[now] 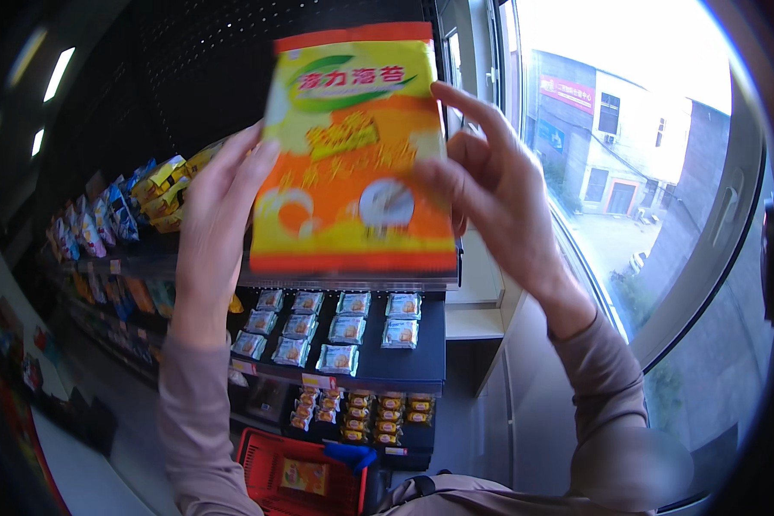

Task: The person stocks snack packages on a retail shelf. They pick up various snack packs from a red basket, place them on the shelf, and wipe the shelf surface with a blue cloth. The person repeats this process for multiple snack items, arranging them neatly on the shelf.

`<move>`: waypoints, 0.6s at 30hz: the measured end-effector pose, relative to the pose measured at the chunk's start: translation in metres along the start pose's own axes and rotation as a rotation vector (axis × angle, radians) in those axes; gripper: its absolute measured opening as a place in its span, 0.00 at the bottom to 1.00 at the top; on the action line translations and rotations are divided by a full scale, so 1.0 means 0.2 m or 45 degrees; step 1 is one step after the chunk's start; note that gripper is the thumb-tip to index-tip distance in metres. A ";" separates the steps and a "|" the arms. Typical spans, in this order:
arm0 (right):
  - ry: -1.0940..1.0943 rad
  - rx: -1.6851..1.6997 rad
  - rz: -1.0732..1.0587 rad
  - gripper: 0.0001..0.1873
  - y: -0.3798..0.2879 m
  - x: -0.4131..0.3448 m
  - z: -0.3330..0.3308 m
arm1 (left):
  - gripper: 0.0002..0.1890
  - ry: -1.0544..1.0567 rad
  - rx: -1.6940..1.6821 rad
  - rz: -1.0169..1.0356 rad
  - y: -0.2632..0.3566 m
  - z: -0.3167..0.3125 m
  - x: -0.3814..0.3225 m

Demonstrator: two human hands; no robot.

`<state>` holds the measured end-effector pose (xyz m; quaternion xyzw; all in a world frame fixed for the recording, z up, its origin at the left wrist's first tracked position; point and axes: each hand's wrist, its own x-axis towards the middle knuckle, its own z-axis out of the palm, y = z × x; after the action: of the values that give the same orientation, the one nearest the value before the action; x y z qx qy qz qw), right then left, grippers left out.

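An orange and yellow seaweed snack packet (355,148) is held upright in front of me, its printed face towards me. My left hand (222,200) grips its left edge, while my right hand (490,168) is at its right edge, the thumb over the front and blurred. Below, a red plastic shopping basket (245,471) holds a similar orange and yellow packet (304,477) and has a blue thing (350,455) at its rim.
Black store shelving (419,364) carries rows of small blue-white packets (346,327) and, lower down, yellow-brown packets (389,416). Bagged snacks (168,187) line the upper shelf at left. A large window (619,161) stands at right, above a pale cabinet (535,387).
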<state>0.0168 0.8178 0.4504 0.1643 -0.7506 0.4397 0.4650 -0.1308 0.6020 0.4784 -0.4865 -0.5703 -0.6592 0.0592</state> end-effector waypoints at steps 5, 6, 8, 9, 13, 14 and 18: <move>0.006 -0.217 0.186 0.33 0.20 0.23 -0.14 | 0.26 -0.282 -0.049 -0.293 -0.19 0.00 0.40; -0.001 -0.231 0.226 0.33 0.24 0.25 -0.16 | 0.24 -0.224 0.027 -0.388 -0.17 0.06 0.40; -0.017 -0.255 0.302 0.33 0.30 0.26 -0.17 | 0.22 -0.230 0.107 -0.434 -0.25 0.08 0.45; -0.030 -0.260 0.338 0.32 0.34 0.26 -0.18 | 0.22 -0.230 0.150 -0.454 -0.28 0.08 0.48; -0.061 -0.250 0.433 0.31 0.40 0.24 -0.16 | 0.19 -0.276 0.336 -0.537 -0.36 0.06 0.51; -0.074 -0.263 0.460 0.31 0.41 0.23 -0.16 | 0.18 -0.256 0.312 -0.561 -0.37 0.06 0.50; -0.103 -0.250 0.484 0.31 0.45 0.22 -0.14 | 0.19 -0.255 0.451 -0.541 -0.37 0.06 0.49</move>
<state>-0.0495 0.8971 0.4458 -0.0087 -0.8255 0.4372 0.3570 -0.2222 0.6838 0.4943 -0.4007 -0.7688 -0.4956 -0.0526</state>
